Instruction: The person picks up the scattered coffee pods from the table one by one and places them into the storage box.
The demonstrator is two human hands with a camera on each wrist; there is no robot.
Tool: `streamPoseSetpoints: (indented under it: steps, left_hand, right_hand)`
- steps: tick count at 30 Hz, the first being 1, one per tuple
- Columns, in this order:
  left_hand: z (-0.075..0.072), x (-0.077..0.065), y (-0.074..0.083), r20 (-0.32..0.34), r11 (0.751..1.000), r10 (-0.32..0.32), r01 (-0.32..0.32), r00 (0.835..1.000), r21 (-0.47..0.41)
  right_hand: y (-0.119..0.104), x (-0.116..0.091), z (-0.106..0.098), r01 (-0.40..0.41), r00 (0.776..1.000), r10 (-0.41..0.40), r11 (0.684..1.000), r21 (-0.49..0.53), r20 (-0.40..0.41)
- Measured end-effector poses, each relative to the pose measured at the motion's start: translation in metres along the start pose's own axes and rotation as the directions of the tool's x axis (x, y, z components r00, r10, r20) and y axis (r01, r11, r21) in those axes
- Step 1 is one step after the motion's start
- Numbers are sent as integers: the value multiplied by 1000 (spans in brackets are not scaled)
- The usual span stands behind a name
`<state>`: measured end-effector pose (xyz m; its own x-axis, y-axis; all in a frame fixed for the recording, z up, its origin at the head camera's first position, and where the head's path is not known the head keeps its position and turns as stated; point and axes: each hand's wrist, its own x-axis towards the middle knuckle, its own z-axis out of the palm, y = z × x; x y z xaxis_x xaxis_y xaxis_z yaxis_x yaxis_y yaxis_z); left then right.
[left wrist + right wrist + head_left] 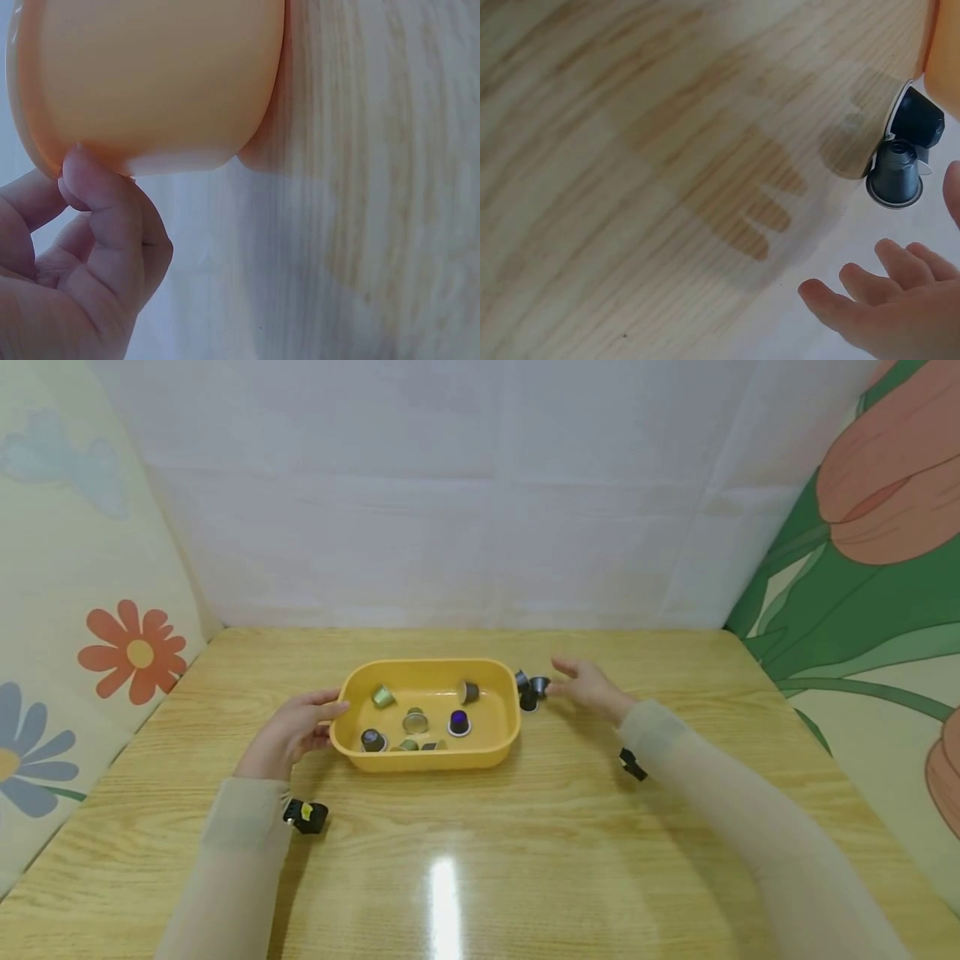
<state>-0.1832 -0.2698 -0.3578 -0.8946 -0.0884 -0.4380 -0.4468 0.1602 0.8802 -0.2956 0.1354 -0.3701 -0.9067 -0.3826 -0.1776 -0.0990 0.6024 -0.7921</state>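
Note:
A yellow plastic tub [427,762] stands on the table with several coffee capsules inside, among them a green one [383,697], a purple-topped one [459,721] and a dark one [372,741]. At its left end my left hand [288,731] pinches the rim; in the left wrist view, thumb and fingers meet at the edge of the tub [165,82]. My right hand [592,689] is held just right of a small cluster of dark capsules [539,686] beside the tub's right end. Its fingers are extended and apart, holding nothing. The right wrist view shows a dark grey capsule [896,176] beyond the fingertips.
The wooden table [480,827] extends in front of the tub and to both sides. A white cloth backdrop [465,527] hangs behind it. Flower-patterned panels [138,652] flank the table left and right. A small black camera [306,816] is worn at the left wrist.

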Motion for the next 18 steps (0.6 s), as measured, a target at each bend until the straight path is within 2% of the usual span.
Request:
streamPoseSetpoints:
  steps: [8, 18]
  left_hand:
    - [0, 1, -1, -2, 1000, 0, 0, 1000, 0]
    - [0, 1, -1, -10, 1000, -4, 4, 1000, 2]
  right_hand:
    - [3, 5, 3, 39, 999, -38, 996, -79, 13]
    - [8, 15, 6, 56, 996, -42, 982, -181, 78]
